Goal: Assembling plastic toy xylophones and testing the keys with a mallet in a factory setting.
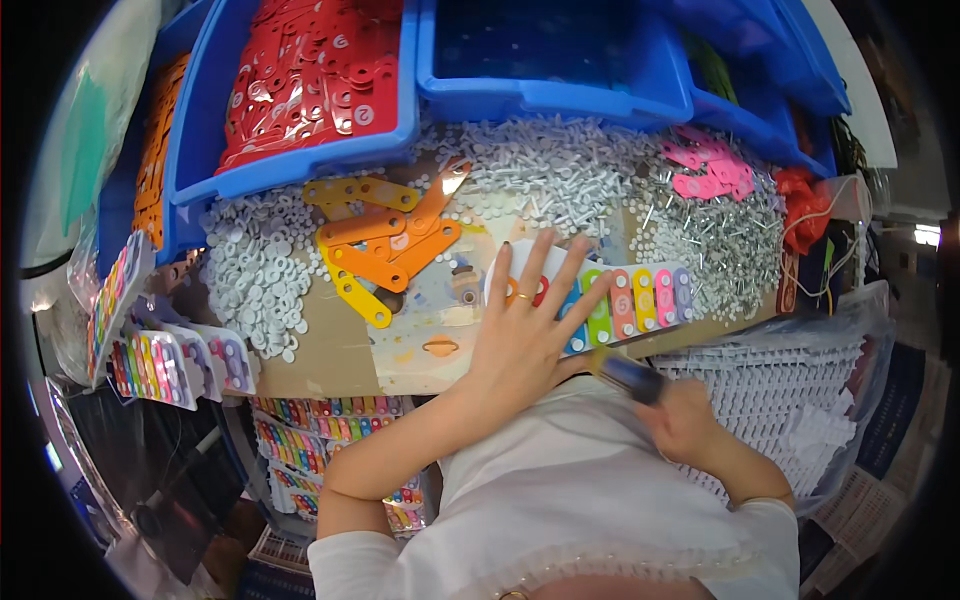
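Note:
My left hand [530,320] lies flat with fingers spread over a toy xylophone [622,300], a white base with a row of coloured bars. Its fingers cover part of the left-hand bars; green, salmon, yellow, pink and purple ones show to the right. White round heads sit at the near ends of several bars. My right hand [685,420] is closed round a short dark tool [632,376] with a yellowish end, smeared by motion, so its kind is unclear. The tool's end is close to the xylophone's near edge, beside my left hand; whether it touches I cannot tell.
Orange and yellow bars [385,245], white washers [258,275], white pins [550,170], silver pins [715,240] and pink bars [710,165] lie on the cardboard-topped table [320,375]. Behind stand blue bins [290,160]. Stacked xylophones [155,365] are at left; a bag of white parts [770,400] at right.

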{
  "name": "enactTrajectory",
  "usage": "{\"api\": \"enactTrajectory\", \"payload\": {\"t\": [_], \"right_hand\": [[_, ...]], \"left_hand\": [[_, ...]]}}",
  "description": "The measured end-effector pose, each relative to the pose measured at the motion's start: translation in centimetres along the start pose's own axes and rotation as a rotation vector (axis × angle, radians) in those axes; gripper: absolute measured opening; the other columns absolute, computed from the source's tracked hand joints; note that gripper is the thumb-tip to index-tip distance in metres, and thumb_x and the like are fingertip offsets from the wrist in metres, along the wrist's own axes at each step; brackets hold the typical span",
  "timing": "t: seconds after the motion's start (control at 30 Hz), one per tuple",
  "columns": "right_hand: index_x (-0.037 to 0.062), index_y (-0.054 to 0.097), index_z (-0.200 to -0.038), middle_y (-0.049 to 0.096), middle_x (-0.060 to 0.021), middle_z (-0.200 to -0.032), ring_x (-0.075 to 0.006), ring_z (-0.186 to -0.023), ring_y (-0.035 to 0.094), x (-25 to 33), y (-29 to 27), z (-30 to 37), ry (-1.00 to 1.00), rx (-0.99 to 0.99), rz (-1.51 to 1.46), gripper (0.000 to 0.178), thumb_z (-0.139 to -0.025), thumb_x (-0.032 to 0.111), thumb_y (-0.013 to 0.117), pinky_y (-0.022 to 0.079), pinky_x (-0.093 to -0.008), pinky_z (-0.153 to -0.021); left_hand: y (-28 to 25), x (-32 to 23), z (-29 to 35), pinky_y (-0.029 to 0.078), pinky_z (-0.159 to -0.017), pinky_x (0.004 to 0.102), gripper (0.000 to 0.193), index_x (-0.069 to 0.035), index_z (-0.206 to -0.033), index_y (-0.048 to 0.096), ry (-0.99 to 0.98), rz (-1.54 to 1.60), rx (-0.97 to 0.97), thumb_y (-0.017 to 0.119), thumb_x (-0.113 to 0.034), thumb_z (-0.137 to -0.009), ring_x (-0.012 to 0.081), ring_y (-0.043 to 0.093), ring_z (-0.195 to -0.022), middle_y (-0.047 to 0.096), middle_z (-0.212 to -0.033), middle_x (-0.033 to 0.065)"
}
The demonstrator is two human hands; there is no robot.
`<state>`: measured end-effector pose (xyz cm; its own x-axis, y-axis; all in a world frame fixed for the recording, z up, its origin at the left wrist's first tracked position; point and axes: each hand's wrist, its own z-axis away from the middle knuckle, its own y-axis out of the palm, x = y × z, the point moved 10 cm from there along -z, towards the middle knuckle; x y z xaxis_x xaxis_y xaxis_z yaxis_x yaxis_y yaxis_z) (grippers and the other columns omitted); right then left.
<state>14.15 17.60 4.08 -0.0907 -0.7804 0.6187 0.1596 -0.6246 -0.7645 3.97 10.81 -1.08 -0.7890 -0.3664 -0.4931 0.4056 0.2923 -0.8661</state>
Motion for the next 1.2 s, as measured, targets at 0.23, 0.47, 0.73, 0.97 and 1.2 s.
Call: {"api": "enactTrajectory", "payload": {"t": [0.23, 0.47, 0.73, 0.97, 1.2], "right_hand": [[0.0020, 0.057, -0.108, 0.061, -0.0161, -0.068, -0.0356, -0.057, 0.060, -0.9, -0.9, 0.7, 0.006, -0.117, -0.029, 0.019, -0.093, 0.013, 0.057, 0.045, -0.0440, -0.049], [0.0015, 0.061, -0.099, 0.060, -0.0159, -0.067, -0.0331, -0.054, 0.059, -4.4, -0.4, 2.7, 0.323, -0.126, -0.126, 0.014, -0.092, 0.011, 0.053, 0.046, -0.0419, -0.052], [0.0023, 0.060, -0.100, 0.059, -0.0144, -0.062, -0.0274, -0.049, 0.059, -4.5, -2.9, 4.1, 0.266, -0.335, -0.159, 0.014, -0.095, 0.009, 0.049, 0.045, -0.0360, -0.050], [-0.0008, 0.059, -0.092, 0.056, -0.0078, -0.057, -0.0173, -0.044, 0.055, -7.2, -3.4, 4.7, 0.460, -0.252, -0.148, 0.017, -0.096, 0.009, 0.046, 0.041, -0.0311, -0.045], [0.0029, 0.063, -0.096, 0.057, -0.0040, -0.056, -0.0120, -0.046, 0.054, -9.5, -1.2, 5.3, 0.457, -0.157, -0.148, 0.021, -0.097, 0.013, 0.044, 0.045, -0.0312, -0.048]], "left_hand": [[0.4, 0.2, -0.1, 0.015, -0.110, 0.0628, 0.088, -0.030, -0.147, 0.037, -0.039, -0.029, -0.021, 0.073, -0.054, -0.071, 0.0447, 0.016, -0.143, 0.024, -0.156, 0.0137], [0.1, 0.0, -0.2, 0.015, -0.109, 0.0638, 0.087, -0.028, -0.146, 0.039, -0.052, -0.053, -0.001, 0.074, -0.054, -0.071, 0.0479, 0.015, -0.142, 0.024, -0.156, 0.0158], [0.4, -0.3, -0.3, 0.010, -0.111, 0.0641, 0.092, -0.029, -0.149, 0.033, -0.089, -0.095, 0.115, 0.075, -0.052, -0.070, 0.0501, 0.010, -0.143, 0.017, -0.157, 0.0188], [0.4, -0.4, -0.5, 0.015, -0.110, 0.0642, 0.090, -0.026, -0.148, 0.037, -0.116, -0.132, 0.143, 0.075, -0.050, -0.070, 0.0495, 0.012, -0.142, 0.017, -0.158, 0.0182], [0.2, -0.6, -0.7, 0.017, -0.109, 0.0639, 0.084, -0.024, -0.145, 0.042, -0.131, -0.144, 0.160, 0.075, -0.048, -0.071, 0.0499, 0.014, -0.141, 0.018, -0.157, 0.0186]]}}
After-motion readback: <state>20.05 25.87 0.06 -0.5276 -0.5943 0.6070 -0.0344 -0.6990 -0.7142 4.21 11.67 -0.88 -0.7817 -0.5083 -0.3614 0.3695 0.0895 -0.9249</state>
